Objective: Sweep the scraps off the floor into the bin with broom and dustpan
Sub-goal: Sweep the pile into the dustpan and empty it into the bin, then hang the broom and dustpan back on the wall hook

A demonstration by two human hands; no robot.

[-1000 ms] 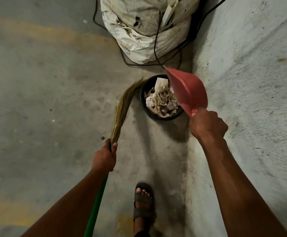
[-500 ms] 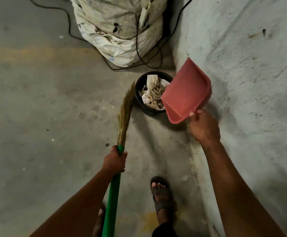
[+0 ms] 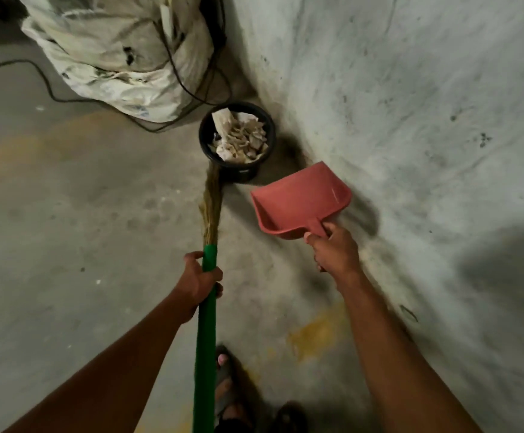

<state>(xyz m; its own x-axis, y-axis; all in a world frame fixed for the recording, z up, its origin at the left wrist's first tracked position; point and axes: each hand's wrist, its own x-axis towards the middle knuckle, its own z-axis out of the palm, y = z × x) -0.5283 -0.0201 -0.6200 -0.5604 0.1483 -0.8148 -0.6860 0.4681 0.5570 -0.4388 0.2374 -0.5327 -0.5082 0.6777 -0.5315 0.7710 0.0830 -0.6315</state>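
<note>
Right hand point(image 3: 335, 251) grips the handle of the dustpan point(image 3: 301, 201), fingers curled round it. Pan hangs clear of the floor, level, mouth toward the wall, just beside the bin point(image 3: 237, 140) and not over it. Pan looks empty inside.

Left hand point(image 3: 199, 281) is wrapped round the green shaft of the broom point(image 3: 206, 332), near the top of the green. Straw bristles point(image 3: 212, 204) run forward, tips against the near side of the bin.

Bin: black, round, in the corner by the wall point(image 3: 410, 120), well filled with crumpled paper scraps point(image 3: 238, 139). Behind it a white sack point(image 3: 117, 54) and a loose black cable point(image 3: 51, 92) across the floor.

Floor point(image 3: 67, 214): bare concrete, a few pale flecks to the left, a yellow stain near the feet. No large scraps visible in frame.

Step, as I read it: the tipping stage. Load sits in the bin, pan empty.

Next move calls for: a look over the floor for leftovers. If any, lower the pan lip flat to the concrete and bring the bristles round behind the scraps. The flecks at left are small; too small to tell if they are scraps or marks.
</note>
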